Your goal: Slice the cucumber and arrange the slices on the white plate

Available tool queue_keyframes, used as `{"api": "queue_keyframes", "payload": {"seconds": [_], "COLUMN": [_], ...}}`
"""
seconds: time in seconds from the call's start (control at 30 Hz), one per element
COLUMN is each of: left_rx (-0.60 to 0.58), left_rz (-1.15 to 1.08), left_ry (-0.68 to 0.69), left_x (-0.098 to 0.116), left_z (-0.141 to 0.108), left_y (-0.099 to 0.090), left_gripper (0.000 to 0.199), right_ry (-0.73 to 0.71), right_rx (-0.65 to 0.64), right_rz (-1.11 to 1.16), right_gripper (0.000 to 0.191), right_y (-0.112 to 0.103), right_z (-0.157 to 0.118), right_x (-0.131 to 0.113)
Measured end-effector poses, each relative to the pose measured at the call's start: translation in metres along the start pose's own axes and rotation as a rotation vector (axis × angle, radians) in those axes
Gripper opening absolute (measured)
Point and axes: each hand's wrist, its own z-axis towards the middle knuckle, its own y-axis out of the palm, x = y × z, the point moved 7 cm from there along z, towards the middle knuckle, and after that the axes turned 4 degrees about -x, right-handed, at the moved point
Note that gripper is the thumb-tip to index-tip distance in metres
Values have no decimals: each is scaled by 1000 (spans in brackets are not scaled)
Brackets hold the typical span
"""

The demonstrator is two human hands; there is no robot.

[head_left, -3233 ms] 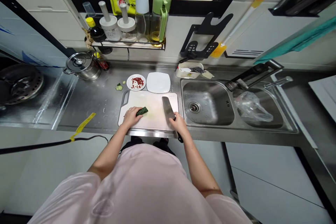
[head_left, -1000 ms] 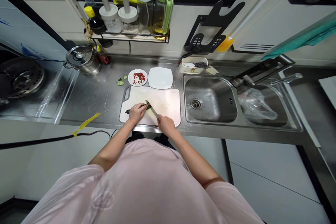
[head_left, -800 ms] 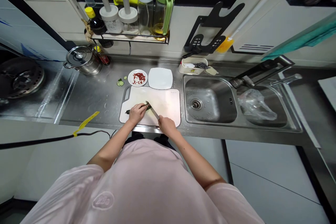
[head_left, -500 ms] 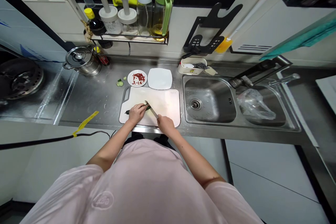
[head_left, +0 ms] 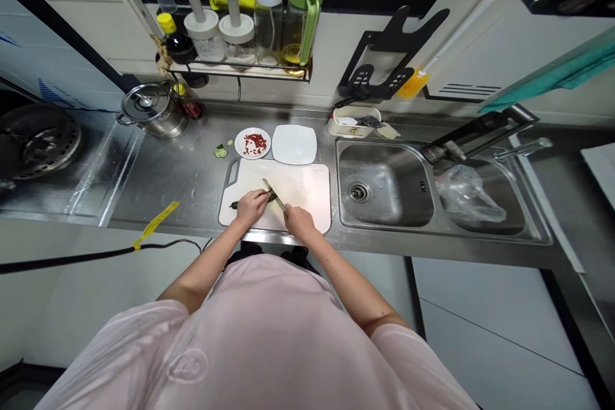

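Brushed stainless steel counter (head_left: pixel 163 173), white plastic cutting board (head_left: pixel 307 187) on it, left hand (head_left: pixel 250 207) curled narrow, pinning dark green cucumber piece (head_left: pixel 233 205) on board's left half, right hand (head_left: pixel 298 221) gripping broad steel kitchen knife (head_left: pixel 271 194) tight, blade just beside left hand.

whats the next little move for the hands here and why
Probably curl the fingertips of the left hand back a little before the next cut. That hand is pinning the cucumber on the cutting board, and the kitchen knife in the right hand sits close beside those fingers.
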Motion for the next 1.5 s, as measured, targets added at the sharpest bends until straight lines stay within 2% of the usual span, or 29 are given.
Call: {"api": "queue_keyframes", "payload": {"seconds": [0.23,0.83,0.97,1.27,1.5], "left_rx": [63,81,72,75,83], "left_rz": [10,26,44,33,31], "left_ry": [41,65,74,53,52], "left_x": [1,3,4,4,2], "left_z": [0,0,-1,-1,-1], "left_y": [-2,-4,-4,-3,-3], "left_gripper": [28,29,29,28,28], "right_ry": [0,-18,-2,28,26], "right_rx": [27,91,82,18,39], "right_rz": [-19,18,9,-26,-31], "right_gripper": [25,25,27,24,24], "right_y": [-2,-7,-2,18,10], "right_z": [9,36,32,2,16], "right_x": [-6,-19,-17,3,-7]}}
